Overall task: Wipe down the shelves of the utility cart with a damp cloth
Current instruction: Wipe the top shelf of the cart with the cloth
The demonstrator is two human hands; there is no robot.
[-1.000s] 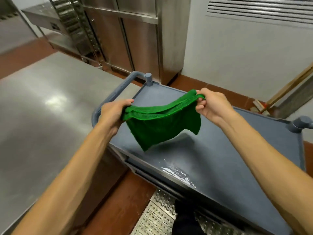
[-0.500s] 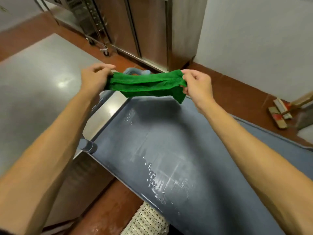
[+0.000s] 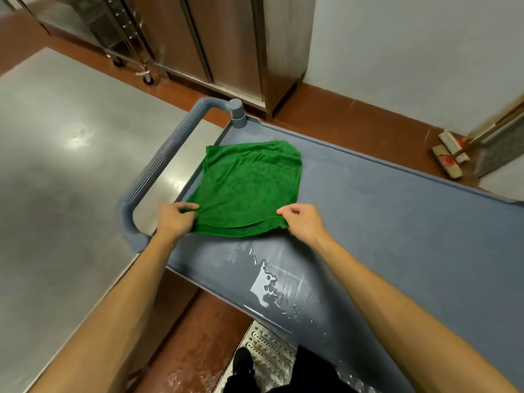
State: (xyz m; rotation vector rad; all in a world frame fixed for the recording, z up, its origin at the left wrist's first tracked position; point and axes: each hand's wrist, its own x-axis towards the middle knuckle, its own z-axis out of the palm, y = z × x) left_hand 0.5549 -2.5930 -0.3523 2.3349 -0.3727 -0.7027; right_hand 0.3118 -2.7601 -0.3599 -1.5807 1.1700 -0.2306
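Observation:
A green cloth (image 3: 249, 185) lies spread flat on the left end of the grey cart's top shelf (image 3: 397, 222). My left hand (image 3: 174, 219) pinches the cloth's near left corner. My right hand (image 3: 302, 222) pinches its near right corner. Wet streaks and a small puddle (image 3: 269, 282) shine on the shelf just in front of the cloth, near the front rim.
The cart's grey handle (image 3: 158, 171) curves around its left end. A steel table (image 3: 56, 180) stands to the left, touching the cart. Steel cabinets (image 3: 226, 46) and a wheeled rack (image 3: 127, 38) are behind. A brush (image 3: 450, 157) leans at the wall right. A floor grate (image 3: 266, 358) lies below.
The cloth was held bunched in the air between both hands; now it is laid out flat on the shelf, with both hands lowered to its near corners.

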